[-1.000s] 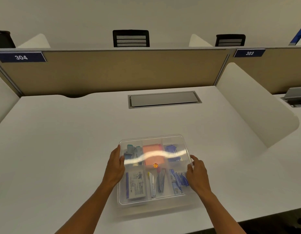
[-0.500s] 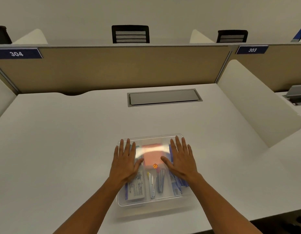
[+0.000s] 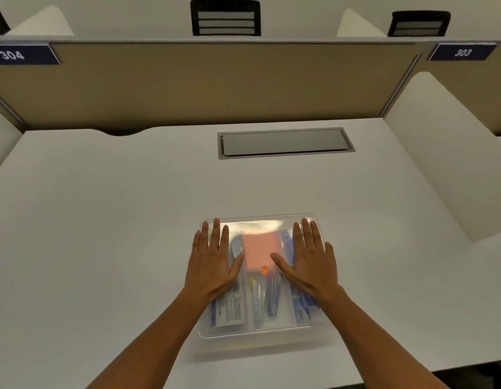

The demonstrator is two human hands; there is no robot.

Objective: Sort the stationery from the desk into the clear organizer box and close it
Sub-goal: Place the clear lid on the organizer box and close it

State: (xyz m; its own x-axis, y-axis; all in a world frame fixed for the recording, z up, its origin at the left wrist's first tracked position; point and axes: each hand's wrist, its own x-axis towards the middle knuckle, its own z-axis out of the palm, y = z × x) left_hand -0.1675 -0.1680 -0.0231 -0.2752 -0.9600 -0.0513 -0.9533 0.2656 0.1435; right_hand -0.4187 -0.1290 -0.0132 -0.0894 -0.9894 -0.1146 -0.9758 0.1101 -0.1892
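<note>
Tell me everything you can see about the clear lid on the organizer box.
The clear lid is a thin, see-through plastic sheet with rounded corners and a glare band near its far edge. It lies flat on the organizer box, covering it. The left hand and right hand rest flat on it, fingers spread. Stationery shows through.

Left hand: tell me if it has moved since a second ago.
Yes. The left hand went from the organizer box side edge onto its lid, lying flat.
</note>
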